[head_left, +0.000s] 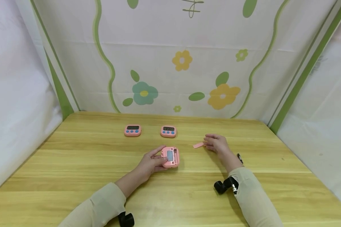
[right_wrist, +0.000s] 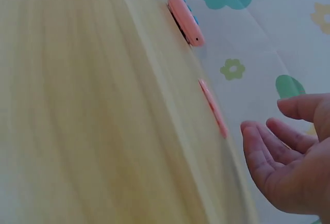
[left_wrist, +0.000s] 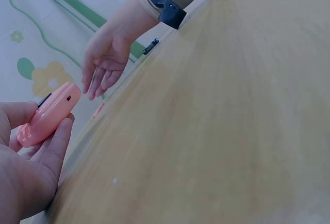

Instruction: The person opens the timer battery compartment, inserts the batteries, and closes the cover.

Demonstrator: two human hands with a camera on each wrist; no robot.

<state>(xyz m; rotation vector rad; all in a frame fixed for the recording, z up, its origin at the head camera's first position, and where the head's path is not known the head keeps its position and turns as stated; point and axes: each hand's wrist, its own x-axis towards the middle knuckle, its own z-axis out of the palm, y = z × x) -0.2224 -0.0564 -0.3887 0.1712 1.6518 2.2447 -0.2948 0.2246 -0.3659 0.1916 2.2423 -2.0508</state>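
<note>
My left hand (head_left: 150,163) grips a pink digital timer (head_left: 174,161) by its left side, its back turned up and the battery slot uncovered. Whether a battery sits in that slot is too small to tell. In the left wrist view the timer (left_wrist: 54,113) is seen edge-on between thumb and fingers. My right hand (head_left: 218,145) is held with loosely bent fingers, nothing in them. Just beyond its fingertips a thin pink battery cover (head_left: 198,145) lies on the table; the right wrist view shows a small gap between the right hand (right_wrist: 289,157) and the cover (right_wrist: 213,108).
Two more pink timers, one at left (head_left: 132,130) and one nearer the middle (head_left: 168,131), lie face up at the back. Beside my right wrist lies a small dark cylinder, seemingly a battery (head_left: 240,158). A flowered cloth (head_left: 159,63) hangs behind the wooden table (head_left: 74,176).
</note>
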